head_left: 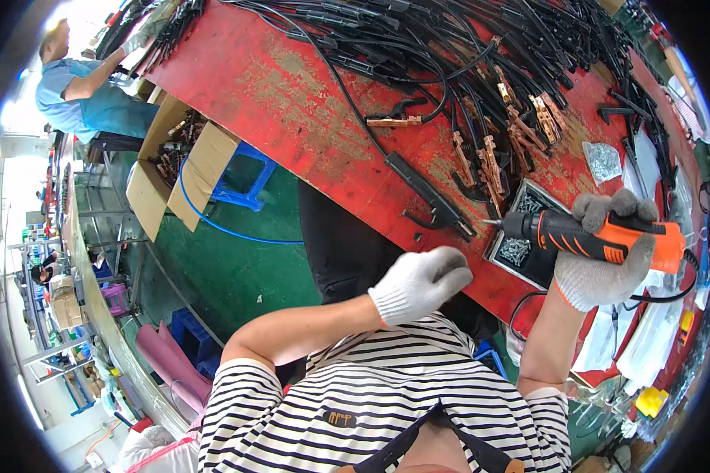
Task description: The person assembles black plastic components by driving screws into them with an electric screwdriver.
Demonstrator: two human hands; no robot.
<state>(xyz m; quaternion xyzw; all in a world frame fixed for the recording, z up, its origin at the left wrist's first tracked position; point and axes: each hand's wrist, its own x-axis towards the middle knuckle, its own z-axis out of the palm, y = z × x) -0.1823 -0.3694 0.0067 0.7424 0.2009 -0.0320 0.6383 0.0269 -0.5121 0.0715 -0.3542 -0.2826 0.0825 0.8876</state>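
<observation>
As your curled left hand (422, 287) hides its palm, I cannot tell its grip; your knit-gloved right hand (603, 274) grasps a cylindrical orange-and-black power screwdriver (580, 238).

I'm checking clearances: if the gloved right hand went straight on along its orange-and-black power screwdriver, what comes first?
Likely the long black handle lying on the worn red tabletop, just left of the screwdriver; depth is unclear, so the right hand may pass above it.
</observation>
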